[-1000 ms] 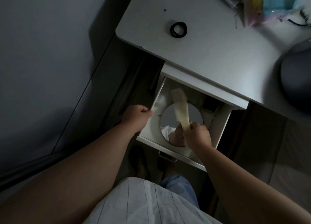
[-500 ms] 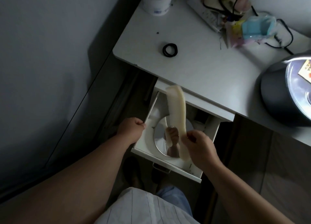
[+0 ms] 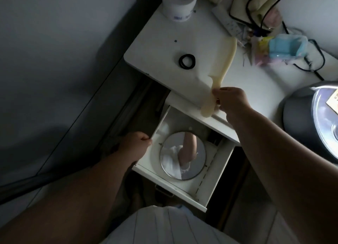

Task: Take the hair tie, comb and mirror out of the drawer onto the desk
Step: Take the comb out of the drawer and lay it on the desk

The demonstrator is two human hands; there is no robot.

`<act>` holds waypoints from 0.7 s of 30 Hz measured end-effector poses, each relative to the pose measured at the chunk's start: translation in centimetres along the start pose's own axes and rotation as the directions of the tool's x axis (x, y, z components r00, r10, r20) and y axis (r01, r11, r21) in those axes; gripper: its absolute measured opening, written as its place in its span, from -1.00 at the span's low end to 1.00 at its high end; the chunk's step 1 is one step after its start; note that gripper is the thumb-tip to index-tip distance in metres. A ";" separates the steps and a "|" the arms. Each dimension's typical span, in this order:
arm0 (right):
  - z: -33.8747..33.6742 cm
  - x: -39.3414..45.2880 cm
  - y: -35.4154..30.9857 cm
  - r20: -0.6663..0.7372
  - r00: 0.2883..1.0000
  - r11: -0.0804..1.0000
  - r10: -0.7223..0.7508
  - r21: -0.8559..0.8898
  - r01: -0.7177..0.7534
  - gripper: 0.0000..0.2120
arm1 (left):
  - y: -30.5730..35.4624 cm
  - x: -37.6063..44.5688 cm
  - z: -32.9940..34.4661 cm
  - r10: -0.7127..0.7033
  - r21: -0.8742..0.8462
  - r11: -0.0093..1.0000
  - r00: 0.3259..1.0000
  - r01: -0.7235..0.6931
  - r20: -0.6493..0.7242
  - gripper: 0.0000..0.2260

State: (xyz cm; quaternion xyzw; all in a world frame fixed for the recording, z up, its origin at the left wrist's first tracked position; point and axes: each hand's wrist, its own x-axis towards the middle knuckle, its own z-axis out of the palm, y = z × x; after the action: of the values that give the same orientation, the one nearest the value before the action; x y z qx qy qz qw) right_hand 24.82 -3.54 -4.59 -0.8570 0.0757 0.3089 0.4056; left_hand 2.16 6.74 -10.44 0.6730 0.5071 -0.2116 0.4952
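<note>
A black hair tie (image 3: 187, 61) lies on the white desk (image 3: 155, 47) near its left edge. My right hand (image 3: 230, 101) grips the handle of a long cream comb (image 3: 222, 73), held over the desk's front edge with its far end pointing away. A round mirror (image 3: 182, 155) lies flat in the open white drawer (image 3: 203, 192) below the desk. My left hand (image 3: 136, 144) holds the drawer's left side wall.
At the back of the desk stand a white roll (image 3: 180, 2), a power strip with black cables (image 3: 232, 24) and a blue object in a plastic bag (image 3: 285, 46). A grey round appliance (image 3: 312, 119) fills the right side. A dark wall lies to the left.
My right hand has lifted the comb out of the drawer and carried it up over the desk. The left hand has stayed on the drawer's side.
</note>
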 end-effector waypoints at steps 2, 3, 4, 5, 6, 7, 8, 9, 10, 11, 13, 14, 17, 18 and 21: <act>0.3 0.8 -0.5 0.007 1.000 1.000 0.011 -0.011 -0.011 -0.83 | 0.0 0.0 0.1 -0.008 -0.004 1.000 1.000 0.008 -0.021 -0.80; 0.3 1.0 -0.7 0.012 1.000 1.000 0.011 -0.026 -0.011 -0.87 | 0.0 0.0 0.2 -0.011 -0.009 1.000 0.999 0.011 -0.031 -0.80; 0.4 1.2 -1.0 0.014 1.000 0.999 0.012 -0.046 -0.011 -0.93 | 0.0 0.0 0.3 -0.016 -0.017 1.000 0.999 0.015 -0.041 -0.79; 0.4 1.3 -1.3 0.009 1.000 0.998 0.011 -0.064 -0.010 -0.91 | 0.1 0.1 0.3 -0.020 -0.024 1.000 0.999 0.019 -0.046 -0.79; 0.4 1.4 -1.5 0.000 1.000 0.997 0.008 -0.078 -0.008 -0.84 | 0.1 0.1 0.4 -0.024 -0.026 0.999 0.999 0.023 -0.049 -0.79; 0.4 1.5 -1.7 -0.010 1.000 0.997 0.004 -0.083 -0.005 -0.79 | 0.1 0.1 0.4 -0.028 -0.024 0.999 0.998 0.027 -0.052 -0.79; 0.4 1.7 -1.9 -0.022 1.000 0.997 0.003 -0.083 -0.005 -0.77 | 0.0 0.1 0.5 -0.035 -0.020 0.999 0.998 0.033 -0.053 -0.79; 0.4 2.0 -2.0 -0.033 0.999 0.996 0.004 -0.085 -0.006 -0.77 | 0.0 0.2 0.5 -0.041 -0.021 0.999 0.998 0.040 -0.054 -0.80; 0.3 2.2 -2.1 -0.041 0.999 0.995 0.001 -0.101 -0.005 -0.77 | -0.1 0.2 0.5 -0.046 -0.026 0.999 0.997 0.044 -0.055 -0.80; 0.3 2.4 -2.2 -0.042 0.999 0.992 0.001 -0.129 -0.006 -0.78 | -0.1 0.1 0.6 -0.049 -0.033 0.998 0.997 0.047 -0.057 -0.81; 0.3 2.6 -2.4 -0.036 0.999 0.987 -0.001 -0.163 -0.005 -0.86 | 0.0 0.1 0.5 -0.053 -0.046 0.998 0.997 0.051 -0.058 -0.85; 0.3 2.8 -2.5 -0.033 0.999 0.986 -0.003 -0.167 -0.003 -0.90 | 0.1 0.0 0.5 -0.053 -0.052 0.997 0.997 0.050 -0.057 -0.87; 0.3 3.3 -2.8 -0.033 0.999 0.982 0.009 -0.186 -0.015 -0.78 | 0.3 0.0 0.5 -0.054 -0.060 0.997 0.997 0.051 -0.058 -0.95; 0.3 3.4 -2.9 -0.028 1.000 0.979 0.010 -0.202 -0.015 -0.79 | 0.4 -0.1 0.4 -0.057 -0.060 0.997 0.997 0.053 -0.057 -0.93; 0.4 3.6 -3.2 -0.034 0.999 0.971 0.018 -0.239 -0.026 -0.81 | 0.4 -0.1 0.4 -0.067 -0.068 0.996 0.996 0.063 -0.054 -0.81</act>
State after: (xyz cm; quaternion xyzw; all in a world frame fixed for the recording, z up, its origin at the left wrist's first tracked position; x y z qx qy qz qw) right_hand 28.73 -0.64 -4.84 -0.9035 0.0537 0.3068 0.2943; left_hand 2.58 6.35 -10.29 0.6452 0.5490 -0.1917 0.4956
